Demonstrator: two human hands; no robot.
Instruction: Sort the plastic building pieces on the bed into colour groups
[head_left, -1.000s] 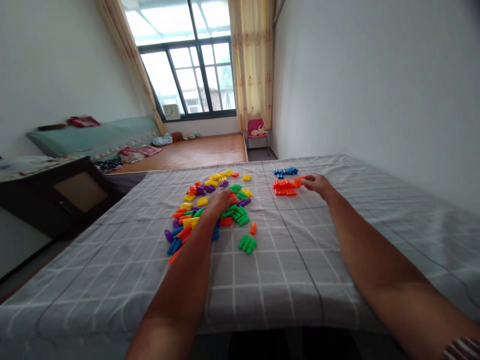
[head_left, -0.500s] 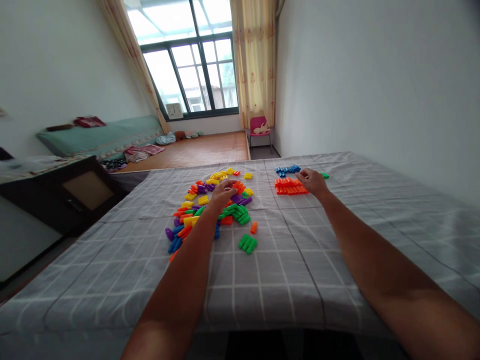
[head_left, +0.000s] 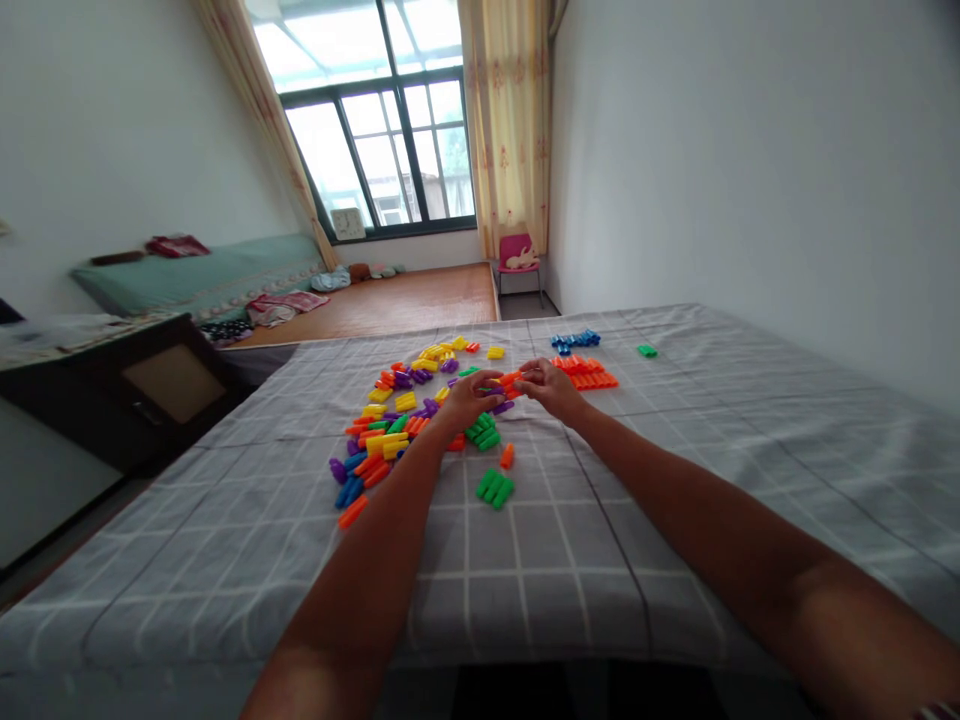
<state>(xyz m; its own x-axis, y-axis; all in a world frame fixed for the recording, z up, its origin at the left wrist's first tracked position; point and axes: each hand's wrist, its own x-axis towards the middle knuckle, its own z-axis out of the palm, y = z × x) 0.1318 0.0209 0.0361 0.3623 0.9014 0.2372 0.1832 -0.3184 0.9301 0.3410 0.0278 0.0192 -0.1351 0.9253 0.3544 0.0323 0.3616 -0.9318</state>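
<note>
Near the middle of the bed-like surface, my left hand [head_left: 472,396] and my right hand [head_left: 555,390] come close together. Between their fingertips is a piece of joined orange plastic building blocks [head_left: 511,383], which both hands grip. Just beyond my right hand lie rows of joined orange blocks [head_left: 592,375]. Behind those is a blue joined block strip [head_left: 576,341]. A loose pile of mixed blocks, with yellow blocks [head_left: 386,445] among them, spreads left of my left hand and partly under it. Green blocks [head_left: 482,432] lie just below that hand.
A grey checked cloth [head_left: 540,560] covers the surface. Nearer me are a green block piece [head_left: 495,488] and a single orange block [head_left: 508,456]. One green piece [head_left: 647,351] lies far right. A dark cabinet [head_left: 150,400] stands at the left, a white wall [head_left: 750,180] at the right.
My right hand has moved left from the orange rows to meet my left hand. My left hand has shifted right with orange blocks from the pile, which both hands now grip.
</note>
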